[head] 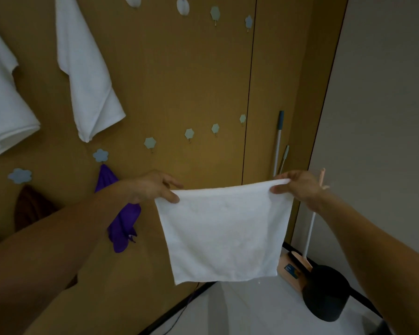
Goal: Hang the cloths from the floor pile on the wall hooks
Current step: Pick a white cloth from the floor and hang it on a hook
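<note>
Far-left towel (3, 102): white, hanging on the brown wall (179, 76), its upper part cut off by the frame edge.
Second towel (87, 76): white, hanging just right of the first, narrowing to a point at the bottom.
Brown cloth (30, 209): hangs low on the wall under a pale blue flower hook (20, 175), partly hidden by the left forearm.
Purple cloth (121, 221): hangs from another flower hook (100, 155), behind the left wrist.
Bare hooks: a hexagon-shaped row climbs to the right, one (150, 143) nearest the purple cloth, then (189, 134), (215, 128) and (242, 118); more sit near the top of the wall.
Left hand (153, 187): grip pinched shut on the upper left corner of the white cloth (223, 230), thumb on the near face.
White cloth: held in the air, spread flat between both hands, top edge taut, lower edge hanging free in front of the wall and above the floor (240, 310).
Right hand (298, 187): grip pinched shut on the upper right corner, thumb on the near side.
Mop handles (277, 146): lean in the corner behind the right hand.
Dustpan (290, 269): peach, on the floor in the corner.
Dark bin (324, 293): round, on the floor near the right forearm.
</note>
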Action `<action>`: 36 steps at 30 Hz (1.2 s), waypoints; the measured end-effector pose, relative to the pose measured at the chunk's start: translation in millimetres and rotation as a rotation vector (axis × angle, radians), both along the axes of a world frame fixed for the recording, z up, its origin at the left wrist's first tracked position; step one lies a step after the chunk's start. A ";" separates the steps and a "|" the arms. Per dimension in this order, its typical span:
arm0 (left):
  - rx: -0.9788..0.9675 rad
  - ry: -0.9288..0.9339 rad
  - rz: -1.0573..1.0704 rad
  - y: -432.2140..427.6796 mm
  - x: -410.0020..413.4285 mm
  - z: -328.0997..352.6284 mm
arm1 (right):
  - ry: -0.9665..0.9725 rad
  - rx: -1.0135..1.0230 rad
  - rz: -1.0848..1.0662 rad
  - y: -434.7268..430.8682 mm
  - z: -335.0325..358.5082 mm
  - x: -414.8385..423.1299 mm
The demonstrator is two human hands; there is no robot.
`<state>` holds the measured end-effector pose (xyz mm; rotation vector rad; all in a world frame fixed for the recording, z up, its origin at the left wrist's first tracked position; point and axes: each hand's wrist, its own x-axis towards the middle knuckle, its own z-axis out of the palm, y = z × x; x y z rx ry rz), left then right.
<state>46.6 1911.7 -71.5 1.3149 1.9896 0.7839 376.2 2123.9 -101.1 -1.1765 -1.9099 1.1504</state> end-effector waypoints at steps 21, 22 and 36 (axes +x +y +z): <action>1.006 -0.097 0.845 55.9 -7.6 96.5 | 0.601 0.176 0.284 17.9 126.7 -163.6; 1.033 -0.186 0.861 60.0 -16.0 105.0 | 0.551 0.193 0.393 19.4 133.2 -170.9; 0.748 0.504 0.473 82.4 -129.9 178.9 | 0.706 0.320 0.389 63.3 197.8 -321.7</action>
